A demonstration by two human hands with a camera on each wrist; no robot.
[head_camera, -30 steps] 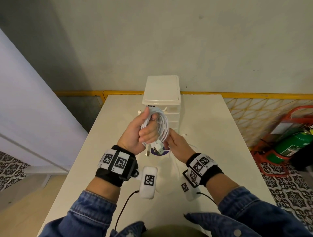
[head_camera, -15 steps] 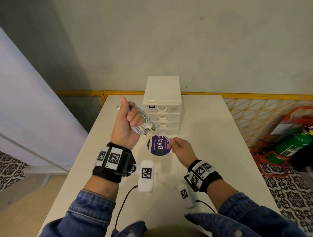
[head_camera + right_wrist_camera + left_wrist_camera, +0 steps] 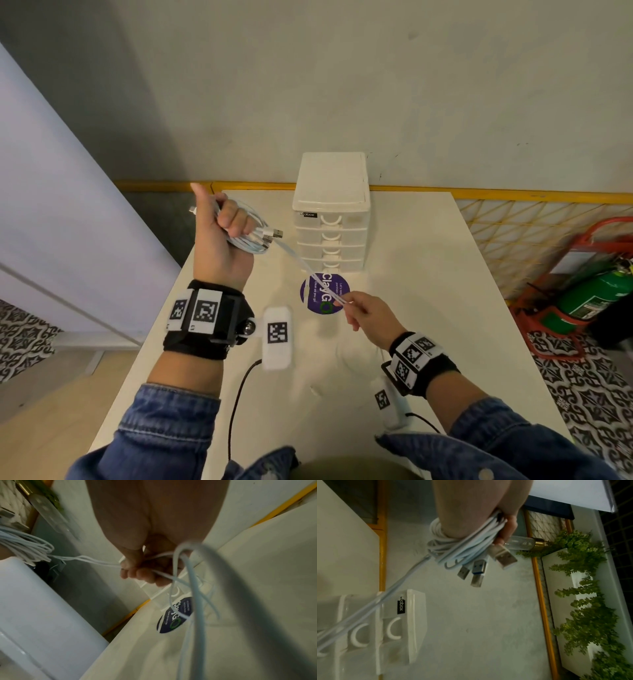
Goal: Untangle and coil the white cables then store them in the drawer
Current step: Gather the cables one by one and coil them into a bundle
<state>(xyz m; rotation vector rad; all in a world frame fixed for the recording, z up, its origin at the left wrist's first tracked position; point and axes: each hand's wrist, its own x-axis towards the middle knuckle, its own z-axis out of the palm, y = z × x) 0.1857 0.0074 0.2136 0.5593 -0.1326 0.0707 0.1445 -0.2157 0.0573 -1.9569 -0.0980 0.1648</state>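
Raised leftward, left hand (image 3: 219,240) grips coiled white cables (image 3: 255,236); right hand (image 3: 368,317) pinches their taut strands.

Read "abox" in white on black tag (image 3: 309,214) at top left of drawer unit (image 3: 331,192); first letters unclear to me. Round purple sticker (image 3: 324,293) on table (image 3: 428,274) said "ClayGo", under it "Clean as you go". Extinguisher (image 3: 589,298) label too small to read.
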